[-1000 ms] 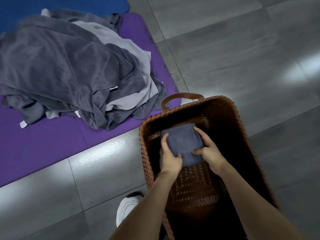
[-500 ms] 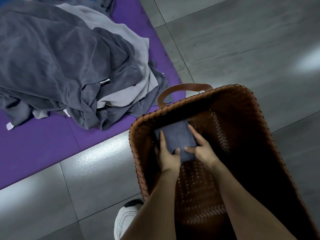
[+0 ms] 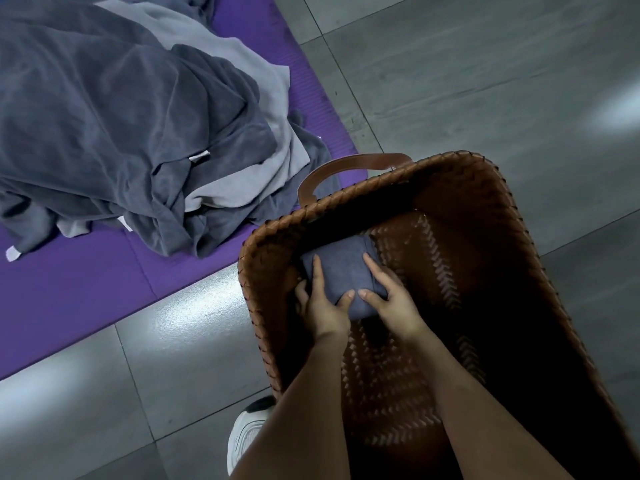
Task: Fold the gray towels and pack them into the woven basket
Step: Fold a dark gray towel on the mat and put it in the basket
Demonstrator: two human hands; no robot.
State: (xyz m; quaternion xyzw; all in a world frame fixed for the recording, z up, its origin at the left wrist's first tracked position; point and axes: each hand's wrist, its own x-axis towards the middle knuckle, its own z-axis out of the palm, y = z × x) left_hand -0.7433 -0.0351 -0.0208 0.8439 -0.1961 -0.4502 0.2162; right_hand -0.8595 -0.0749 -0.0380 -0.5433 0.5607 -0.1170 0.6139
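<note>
A folded gray towel lies deep inside the brown woven basket, in its far left corner. My left hand grips the towel's left side, thumb on top and fingers down along the basket wall. On the towel's right side my right hand holds it, with the thumb laid over the near edge. Both forearms reach down into the basket. A heap of unfolded gray towels sits on the purple mat to the upper left.
The basket's brown leather handle arches over its far rim beside the towel heap. A white shoe stands on the gray tiled floor just left of the basket.
Both hands have carried the folded towel lower and further toward the basket's far left corner. The view has dipped closer to the basket.
</note>
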